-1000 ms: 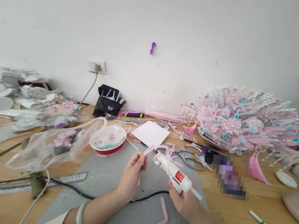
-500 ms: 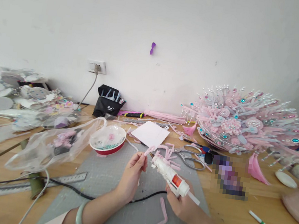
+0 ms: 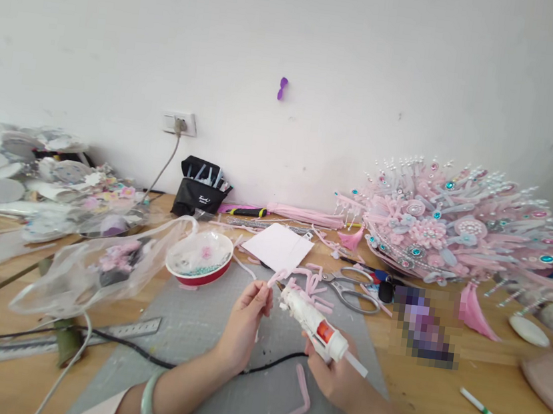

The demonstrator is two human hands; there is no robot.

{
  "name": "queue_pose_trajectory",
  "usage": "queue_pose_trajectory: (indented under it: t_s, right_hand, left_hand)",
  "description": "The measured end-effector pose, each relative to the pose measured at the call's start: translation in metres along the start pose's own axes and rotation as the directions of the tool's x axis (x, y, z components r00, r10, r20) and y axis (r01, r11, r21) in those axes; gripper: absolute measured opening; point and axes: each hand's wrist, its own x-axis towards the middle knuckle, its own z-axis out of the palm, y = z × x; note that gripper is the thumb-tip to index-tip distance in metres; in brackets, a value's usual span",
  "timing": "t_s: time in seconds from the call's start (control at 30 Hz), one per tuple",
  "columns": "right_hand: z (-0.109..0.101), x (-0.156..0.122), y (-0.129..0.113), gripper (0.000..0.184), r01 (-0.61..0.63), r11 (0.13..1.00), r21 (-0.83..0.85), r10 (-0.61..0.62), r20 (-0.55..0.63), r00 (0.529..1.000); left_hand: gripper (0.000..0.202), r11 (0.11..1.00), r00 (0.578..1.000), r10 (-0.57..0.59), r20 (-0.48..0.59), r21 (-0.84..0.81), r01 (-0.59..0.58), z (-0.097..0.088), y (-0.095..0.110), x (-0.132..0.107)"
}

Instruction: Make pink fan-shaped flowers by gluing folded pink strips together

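Glue gun (image 3: 309, 314) is edging slightly left, my right hand (image 3: 336, 374) gripping it beside the pink strip (image 3: 276, 277) my left hand (image 3: 245, 317) is pinching above the mat (image 3: 177, 319), so a slipping nozzle (image 3: 280, 287) could be scorching my fingertips (image 3: 261, 288).

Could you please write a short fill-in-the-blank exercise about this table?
The left hand pinches a strip coloured ____.
The right hand holds a glue gun aimed toward the ____ hand.
The bowl is ____ on the outside.
The scissors lie to the ____ of the white card.
Missing words: pink; left; red; right.
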Motion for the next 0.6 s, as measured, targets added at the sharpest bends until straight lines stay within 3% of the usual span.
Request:
queue_pose_trajectory:
  t_s: [0.43, 0.6]
  right_hand:
    - [-0.0020, 0.0039, 0.0019, 0.009, -0.047, 0.999, -0.021, 0.046, -0.041, 0.998]
    - [-0.0011, 0.0041, 0.0038, 0.010, -0.134, 0.991, 0.028, 0.136, -0.068, 0.988]
  left_hand:
    - [0.021, 0.998, 1.000, 0.009, 0.006, -0.059, -0.009, -0.0009, 0.0011, 0.0000]
    - [0.021, 0.997, 1.000, 0.003, 0.016, -0.083, -0.002, -0.0001, 0.0016, 0.0001]
